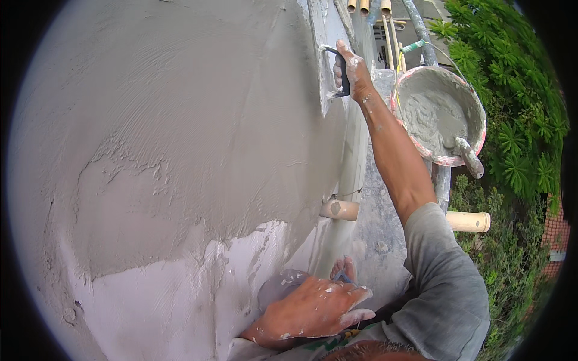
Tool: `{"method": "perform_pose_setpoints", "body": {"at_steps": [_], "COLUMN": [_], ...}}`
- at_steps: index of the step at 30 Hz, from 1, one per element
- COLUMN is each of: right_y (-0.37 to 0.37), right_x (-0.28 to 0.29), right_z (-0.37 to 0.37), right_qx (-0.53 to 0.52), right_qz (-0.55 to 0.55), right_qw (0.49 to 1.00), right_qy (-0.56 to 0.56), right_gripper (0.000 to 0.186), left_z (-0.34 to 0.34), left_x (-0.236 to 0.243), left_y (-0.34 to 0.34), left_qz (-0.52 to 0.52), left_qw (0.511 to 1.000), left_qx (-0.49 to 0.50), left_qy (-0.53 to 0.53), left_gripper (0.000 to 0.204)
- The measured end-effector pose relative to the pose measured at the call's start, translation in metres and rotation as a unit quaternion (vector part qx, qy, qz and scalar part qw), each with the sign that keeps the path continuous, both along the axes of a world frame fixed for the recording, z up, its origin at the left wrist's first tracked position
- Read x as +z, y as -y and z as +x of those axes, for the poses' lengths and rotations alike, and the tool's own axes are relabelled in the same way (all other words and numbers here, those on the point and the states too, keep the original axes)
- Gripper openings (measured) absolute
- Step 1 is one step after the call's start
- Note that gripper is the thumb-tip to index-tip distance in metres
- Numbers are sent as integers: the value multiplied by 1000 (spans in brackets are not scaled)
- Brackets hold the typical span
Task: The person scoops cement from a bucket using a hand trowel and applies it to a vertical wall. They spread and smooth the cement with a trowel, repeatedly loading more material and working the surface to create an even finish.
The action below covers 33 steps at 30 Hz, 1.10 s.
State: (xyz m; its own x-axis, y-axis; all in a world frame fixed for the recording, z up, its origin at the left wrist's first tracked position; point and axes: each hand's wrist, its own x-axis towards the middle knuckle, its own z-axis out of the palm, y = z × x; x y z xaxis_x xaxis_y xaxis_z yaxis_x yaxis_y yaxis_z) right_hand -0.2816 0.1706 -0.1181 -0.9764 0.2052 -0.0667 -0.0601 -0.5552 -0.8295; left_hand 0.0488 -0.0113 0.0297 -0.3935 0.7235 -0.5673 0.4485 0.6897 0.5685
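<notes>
Head view: right hand (355, 71) with fingers curled round the handle of a trowel (324, 36), blade just left of them along grey plaster (162, 120), long axis running forward; left hand (316, 307), well apart, loosely spread, seemingly empty

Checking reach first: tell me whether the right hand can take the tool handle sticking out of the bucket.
Probably not: the right hand grips the float, though the tool handle sticks out uncovered.

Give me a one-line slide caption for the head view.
Right hand holding a black-handled trowel at a wall coated in grey, a bucket of grey mix to the right.
</notes>
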Motion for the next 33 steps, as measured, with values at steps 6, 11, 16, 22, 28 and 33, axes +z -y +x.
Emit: {"method": "perform_pose_setpoints", "body": {"at_steps": [6, 11, 16, 22, 28, 33], "right_y": [10, 43, 82, 32, 45, 50], "right_x": [28, 25, 14, -17, -155, -160], "right_z": [-49, 29, 140, 135, 107, 79], "right_qx": [-23, 39, 66, 50, 79, 147], "right_qz": [133, 147, 233, 33, -208, -270], "right_qw": [991, 988, 937, 998, 955, 932], "right_qy": [21, 5, -251, 14, 195, 191], "right_gripper": [49, 49, 39, 20, 9, 16], "left_z": [-11, -16, -10, -10, -11, -12], "left_x": [-4, -13, -12, -7, -8, -7], "left_y": [9, 3, 1, 0, 7, 5], "left_qz": [42, 105, 80, 78, 49, 29], "left_qw": [999, 993, 996, 995, 998, 999], "left_qx": [18, 39, 39, 42, 34, 30], "left_qy": [8, 43, -32, -49, -24, -22], "left_gripper": [41, 41, 40, 39, 40, 40]}}
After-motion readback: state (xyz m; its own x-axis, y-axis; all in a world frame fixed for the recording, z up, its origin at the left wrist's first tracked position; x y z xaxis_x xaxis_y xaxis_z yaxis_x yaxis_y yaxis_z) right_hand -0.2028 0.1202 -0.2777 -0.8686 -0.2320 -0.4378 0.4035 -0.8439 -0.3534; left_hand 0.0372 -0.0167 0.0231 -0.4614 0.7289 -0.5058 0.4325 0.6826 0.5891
